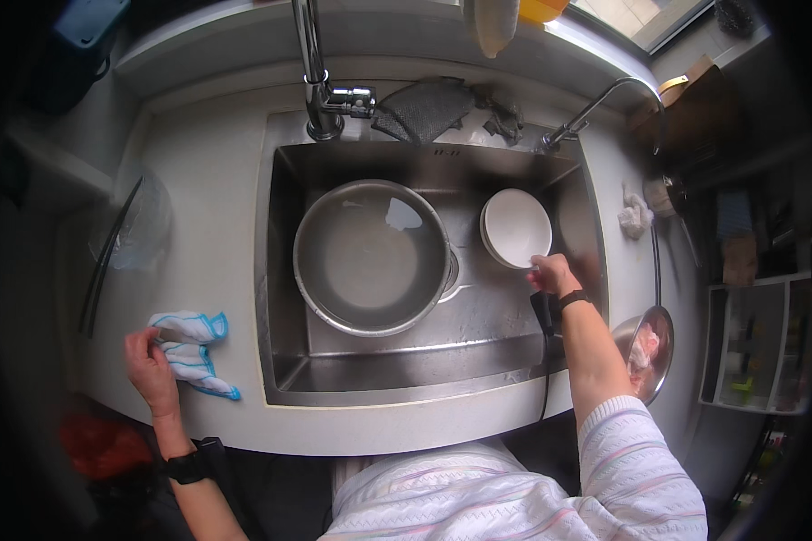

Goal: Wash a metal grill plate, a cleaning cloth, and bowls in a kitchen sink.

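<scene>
On the counter left of the sink, my left hand (150,365) pinches a white dishcloth (186,355) with blue edging, which lies bunched and folded. My right hand (553,274) reaches into the right side of the steel sink (406,368) and grips the near rim of a white bowl (517,226). A second rim shows along its left side, so the bowls appear stacked. Beside them in the sink sits a large round metal basin (372,324) holding cloudy water with a bright reflection. The basin partly covers the drain (452,270).
A tall chrome faucet (321,101) and a thin curved tap (575,127) rise behind the sink, with grey mesh cloths (427,111) between them. Dark chopsticks (111,253) and a clear plastic item (142,223) lie left. A metal bowl (664,358) of raw meat stands right. A black cable (547,365) hangs below my right wrist.
</scene>
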The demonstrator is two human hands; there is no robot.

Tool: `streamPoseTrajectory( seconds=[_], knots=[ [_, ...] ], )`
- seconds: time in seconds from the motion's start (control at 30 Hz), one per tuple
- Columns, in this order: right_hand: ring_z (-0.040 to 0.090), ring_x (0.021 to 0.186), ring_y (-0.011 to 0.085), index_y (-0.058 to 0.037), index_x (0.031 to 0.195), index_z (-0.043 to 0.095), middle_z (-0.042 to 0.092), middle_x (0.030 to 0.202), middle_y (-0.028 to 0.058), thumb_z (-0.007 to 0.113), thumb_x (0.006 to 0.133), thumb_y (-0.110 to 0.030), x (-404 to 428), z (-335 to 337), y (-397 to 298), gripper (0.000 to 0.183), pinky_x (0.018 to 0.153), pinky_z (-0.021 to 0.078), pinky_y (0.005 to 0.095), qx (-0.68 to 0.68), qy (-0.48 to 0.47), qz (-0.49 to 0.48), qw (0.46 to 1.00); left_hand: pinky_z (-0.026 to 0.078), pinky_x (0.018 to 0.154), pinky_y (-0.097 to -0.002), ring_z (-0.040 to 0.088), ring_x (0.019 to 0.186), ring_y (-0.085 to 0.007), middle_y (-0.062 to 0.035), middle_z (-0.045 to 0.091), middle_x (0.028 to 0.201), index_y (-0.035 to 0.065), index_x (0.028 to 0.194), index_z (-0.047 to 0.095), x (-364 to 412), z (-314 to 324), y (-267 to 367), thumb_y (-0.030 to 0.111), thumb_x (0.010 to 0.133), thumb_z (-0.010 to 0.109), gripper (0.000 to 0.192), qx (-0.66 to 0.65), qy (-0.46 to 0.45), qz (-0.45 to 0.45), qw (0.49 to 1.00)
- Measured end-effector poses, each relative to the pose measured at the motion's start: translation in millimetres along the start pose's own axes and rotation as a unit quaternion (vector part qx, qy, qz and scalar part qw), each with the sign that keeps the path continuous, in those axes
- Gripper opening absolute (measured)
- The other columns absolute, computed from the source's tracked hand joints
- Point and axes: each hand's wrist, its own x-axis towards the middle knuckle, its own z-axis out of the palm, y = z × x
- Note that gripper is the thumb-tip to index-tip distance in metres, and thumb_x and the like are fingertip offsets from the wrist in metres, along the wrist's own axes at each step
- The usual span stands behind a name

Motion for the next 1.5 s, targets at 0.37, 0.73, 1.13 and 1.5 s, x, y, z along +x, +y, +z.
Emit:
streamPoseTrajectory(
  seconds=[0.37, 0.73, 1.13, 1.5],
  knots=[
    [0.063, 0.051, 0.0263, 0.0111, 0.084, 0.058, 0.062, 0.070, 0.0172, 0.048, 0.070, -0.004, -49.4, -13.7, -35.3, 0.022, 0.042, 0.0525, 0.0337, 0.017, 0.085, -0.160, 0.983, 0.041, 0.088, -0.0335, 0.053, 0.099, -0.0263, -0.0109, 0.054, 0.107, 0.0011, 0.097, 0.058, 22.4, -18.5, -10.7, -0.003, 0.076, 0.053, 0.022, 0.092, 0.082, 0.040, 0.992],
    [0.063, 0.069, 0.0346, 0.0017, 0.077, 0.063, 0.063, 0.073, 0.0193, 0.057, 0.070, -0.017, -116.0, 103.6, -85.2, 0.021, 0.068, 0.0517, 0.0399, -0.350, 0.044, -0.455, 0.817, 0.045, 0.066, -0.0219, 0.055, 0.076, -0.0091, -0.0029, 0.059, 0.094, 0.0032, 0.095, 0.063, -5.8, 109.9, 210.9, 0.008, 0.072, 0.062, 0.023, -0.299, -0.270, -0.061, 0.913],
    [0.064, 0.057, 0.0249, 0.0070, 0.084, 0.059, 0.062, 0.076, 0.0141, 0.056, 0.074, -0.010, -101.7, 192.5, -26.5, 0.020, 0.043, 0.0526, 0.0333, -0.019, -0.222, -0.070, 0.972, 0.045, 0.077, -0.0595, 0.046, 0.110, -0.0409, -0.0213, 0.041, 0.126, 0.0046, 0.130, 0.030, -16.5, 220.1, 178.6, 0.015, 0.079, 0.056, 0.058, -0.563, -0.350, -0.472, 0.581],
    [0.039, 0.117, 0.0317, -0.0147, 0.117, 0.048, 0.045, 0.125, 0.0104, 0.062, 0.074, -0.018, -137.0, 164.6, -167.3, 0.045, 0.091, 0.0362, 0.0461, -0.294, 0.128, -0.680, 0.659, 0.055, 0.054, -0.0375, 0.058, 0.096, -0.0311, -0.0174, 0.054, 0.113, 0.0092, 0.128, 0.040, -8.0, 222.1, 179.2, -0.004, 0.071, 0.037, 0.059, -0.295, -0.225, -0.359, 0.856]
  ],
)
